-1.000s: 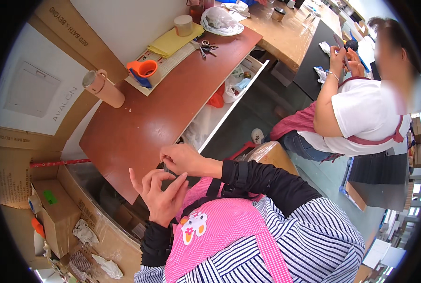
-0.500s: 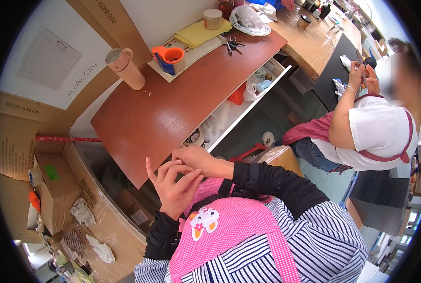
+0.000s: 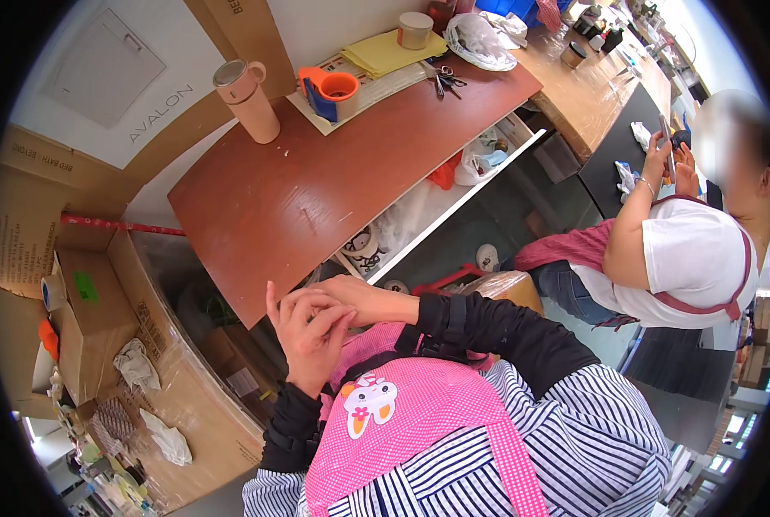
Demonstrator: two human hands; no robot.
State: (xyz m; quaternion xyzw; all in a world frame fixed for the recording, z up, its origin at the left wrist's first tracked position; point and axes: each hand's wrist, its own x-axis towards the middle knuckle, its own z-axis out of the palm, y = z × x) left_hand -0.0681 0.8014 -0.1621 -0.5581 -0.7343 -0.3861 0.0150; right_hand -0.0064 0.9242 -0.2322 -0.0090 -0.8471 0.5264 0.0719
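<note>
My two hands meet in front of my pink apron (image 3: 436,401), at the near edge of a red-brown desk (image 3: 299,198). My left hand (image 3: 305,338) has one finger pointing up and the others bent but apart, resting against my right hand; nothing shows in it. From the right, my right hand (image 3: 359,300) reaches in behind the left one, its fingers mostly hidden. Just beyond them is a pulled-out white drawer (image 3: 454,215) with plastic bags, a roll of tape (image 3: 361,245) and a red bag (image 3: 442,172).
On the desk stand a pink tumbler (image 3: 251,108), an orange-and-blue tape dispenser (image 3: 329,90), scissors (image 3: 445,82), yellow sheets (image 3: 385,56) and a white tub (image 3: 415,30). Cardboard boxes (image 3: 191,405) sit at left. At right, a co-worker (image 3: 686,241) holds a phone (image 3: 666,142).
My left hand has drawn closer onto my right hand, its fingers bending more. The view has shifted slightly, and the co-worker's phone now shows more clearly.
</note>
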